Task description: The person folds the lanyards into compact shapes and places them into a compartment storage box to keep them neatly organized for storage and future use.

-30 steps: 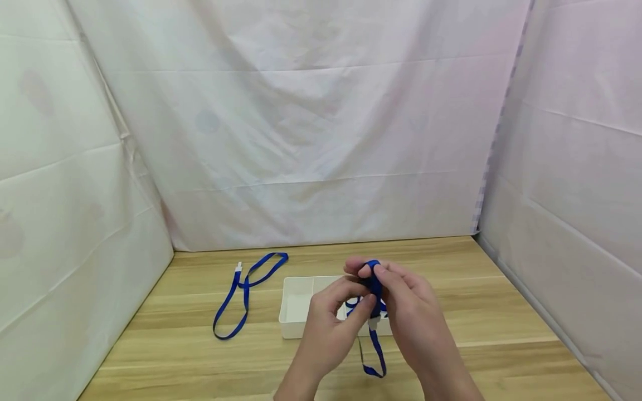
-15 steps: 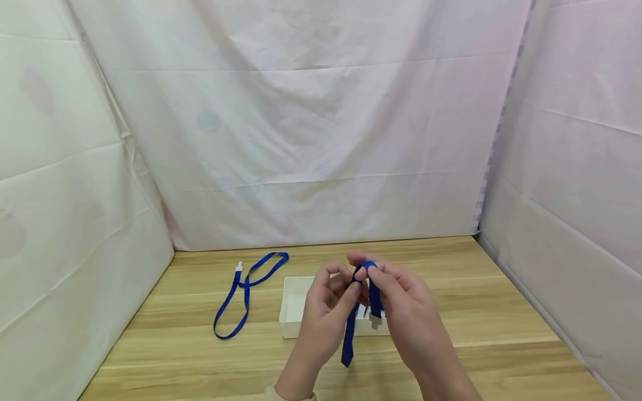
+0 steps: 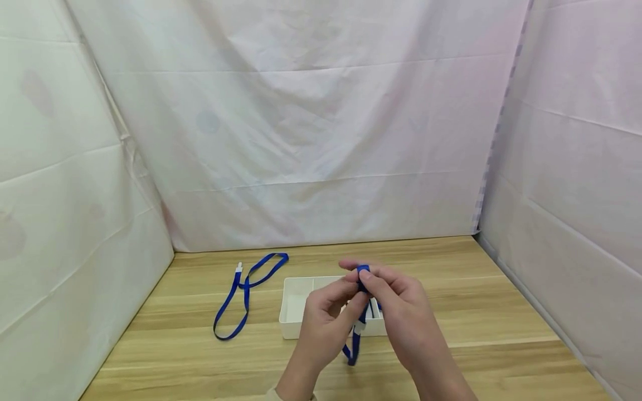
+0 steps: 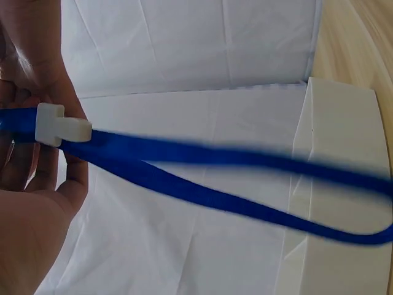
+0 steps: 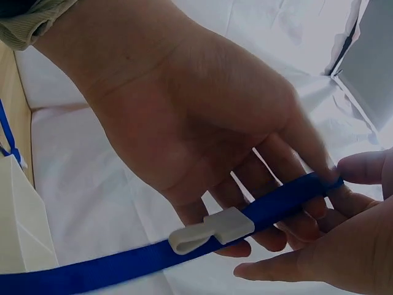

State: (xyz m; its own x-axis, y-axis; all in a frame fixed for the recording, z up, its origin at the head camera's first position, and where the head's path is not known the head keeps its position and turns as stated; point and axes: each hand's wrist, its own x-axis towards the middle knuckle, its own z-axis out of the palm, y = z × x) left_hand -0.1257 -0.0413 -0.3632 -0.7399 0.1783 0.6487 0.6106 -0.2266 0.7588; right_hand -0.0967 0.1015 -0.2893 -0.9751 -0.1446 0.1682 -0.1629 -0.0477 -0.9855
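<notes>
Both hands work on a blue lanyard, held up in front of the white box. The right hand pinches its folded top between thumb and fingers. From the left, the left hand pinches the band just below, thumb against the strap. A white plastic clip sits on the strap under the fingers; it also shows in the right wrist view. Below the clip a loop of strap hangs down. The fingers partly hide the folded part.
A white divided box stands behind the hands; blue strap shows in its right part, mostly hidden. To its left lies another blue lanyard with a white clip on the wooden table. Pale cloth encloses the back and sides.
The strap has been folded over at the right fingers, with the left hand swinging out and back in. The hanging loop is shorter, and the right hand is slightly farther left.
</notes>
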